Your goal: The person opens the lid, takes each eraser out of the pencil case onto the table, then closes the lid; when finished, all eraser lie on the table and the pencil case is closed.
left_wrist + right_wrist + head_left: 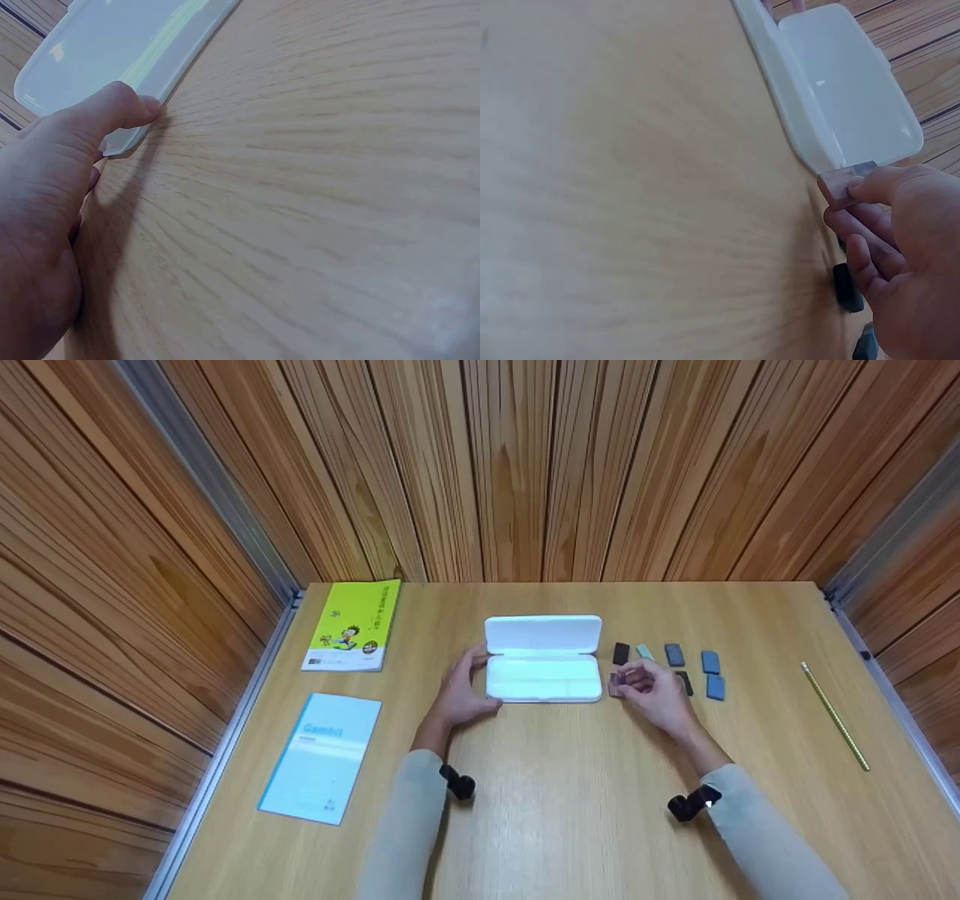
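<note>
A white pencil case lies on the table with its lid raised at the back. My left hand holds the case's left end, thumb at the front corner and fingers toward the back. In the left wrist view the thumb presses along the rim. Just off the case's right end, my right hand pinches a small brownish-grey eraser between thumb and fingers. In the right wrist view that eraser overlaps the case's near right corner. A dark eraser is partly hidden behind the right hand.
Behind and right of that hand lie a black eraser, a pale green one, a grey-blue one and two blue ones. A gold pencil lies far right. At left are a yellow-green book and a light blue notebook.
</note>
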A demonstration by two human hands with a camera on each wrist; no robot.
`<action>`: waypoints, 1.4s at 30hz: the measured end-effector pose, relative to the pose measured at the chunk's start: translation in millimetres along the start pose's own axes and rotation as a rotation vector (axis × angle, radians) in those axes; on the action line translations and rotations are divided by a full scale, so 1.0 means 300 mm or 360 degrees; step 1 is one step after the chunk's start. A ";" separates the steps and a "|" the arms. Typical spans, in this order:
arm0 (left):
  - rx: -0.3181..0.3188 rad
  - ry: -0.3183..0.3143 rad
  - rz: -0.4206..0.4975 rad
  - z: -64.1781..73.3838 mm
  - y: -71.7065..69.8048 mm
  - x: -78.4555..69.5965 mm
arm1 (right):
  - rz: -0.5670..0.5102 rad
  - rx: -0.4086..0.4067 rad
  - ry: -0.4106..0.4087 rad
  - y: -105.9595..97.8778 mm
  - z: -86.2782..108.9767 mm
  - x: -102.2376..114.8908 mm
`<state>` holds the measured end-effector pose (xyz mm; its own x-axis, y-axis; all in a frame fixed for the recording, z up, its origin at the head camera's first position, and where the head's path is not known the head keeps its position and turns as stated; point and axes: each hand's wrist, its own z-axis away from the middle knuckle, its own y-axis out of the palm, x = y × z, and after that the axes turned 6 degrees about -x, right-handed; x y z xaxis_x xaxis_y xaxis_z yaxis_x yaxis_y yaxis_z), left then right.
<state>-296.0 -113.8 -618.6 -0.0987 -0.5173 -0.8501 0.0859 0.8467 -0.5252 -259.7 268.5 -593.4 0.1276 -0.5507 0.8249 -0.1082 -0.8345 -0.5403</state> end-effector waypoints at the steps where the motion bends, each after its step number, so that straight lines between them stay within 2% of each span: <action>1: -0.0003 0.0003 0.0000 -0.001 0.000 0.002 | 0.0013 -0.0001 -0.0010 -0.001 0.001 -0.003; 10: -0.0003 -0.0007 -0.0018 -0.001 0.004 0.003 | 0.0072 -0.0016 0.0044 -0.005 0.004 -0.012; 22: -0.0015 -0.0021 -0.0011 -0.005 0.008 0.004 | 0.0080 -0.0019 0.0021 -0.010 0.004 -0.011; 27: -0.0005 0.0023 -0.0024 -0.002 0.003 0.002 | 0.0047 -0.0040 0.0002 -0.007 0.002 0.014; 35: -0.0016 0.0015 -0.0020 0.001 -0.004 -0.006 | -0.0104 0.0000 0.0021 0.039 -0.024 0.081; 42: -0.0015 -0.0026 -0.0020 0.003 0.002 -0.007 | -0.0275 0.0017 0.0082 0.100 -0.055 0.104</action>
<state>-294.8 -112.4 -617.0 -0.0833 -0.5297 -0.8441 0.0752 0.8412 -0.5354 -275.3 226.6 -581.2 0.0925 -0.3975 0.9129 -0.0785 -0.9169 -0.3913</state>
